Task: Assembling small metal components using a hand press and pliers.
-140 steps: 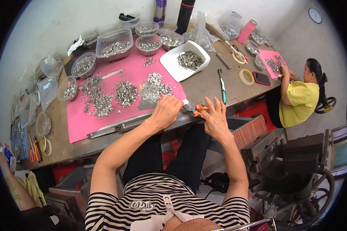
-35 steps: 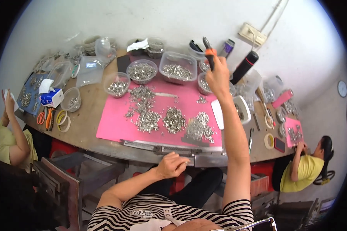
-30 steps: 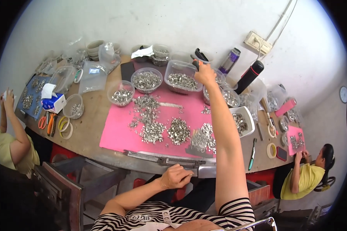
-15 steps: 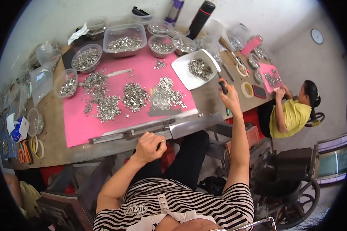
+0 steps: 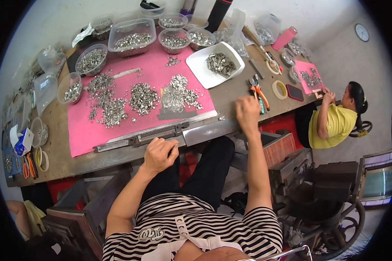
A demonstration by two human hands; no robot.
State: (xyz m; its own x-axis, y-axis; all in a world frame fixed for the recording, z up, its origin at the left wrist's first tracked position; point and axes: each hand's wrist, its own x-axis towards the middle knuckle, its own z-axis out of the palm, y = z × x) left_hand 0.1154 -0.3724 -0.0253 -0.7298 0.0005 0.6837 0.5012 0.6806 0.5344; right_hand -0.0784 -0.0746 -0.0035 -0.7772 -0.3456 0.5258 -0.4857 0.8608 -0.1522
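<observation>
Above my lap at the table's front edge, my left hand (image 5: 160,154) is closed, thumb against the fingers; anything held there is too small to make out. My right hand (image 5: 248,115) is just left of the orange-handled pliers (image 5: 260,94), which lie on the table; its fingers are bent and blurred. Between the two hands runs a flat metal plate (image 5: 211,130), joined on its left by a long metal jig (image 5: 154,135) along the edge. Small metal pieces lie in heaps on the pink sheet (image 5: 85,135), including one middle heap (image 5: 143,98) and a shinier heap (image 5: 174,98).
A white tray (image 5: 196,65) of metal pieces stands behind the pliers. Clear tubs (image 5: 133,28) of similar pieces line the back. Tape rolls (image 5: 279,89) and a dark red phone (image 5: 294,92) lie rightward. A co-worker in yellow (image 5: 331,122) sits at the right.
My right hand has come down and left from beside the white tray; the orange-handled pliers it held now lie on the table. My left hand stays closed near the jig. The view has shifted slightly.
</observation>
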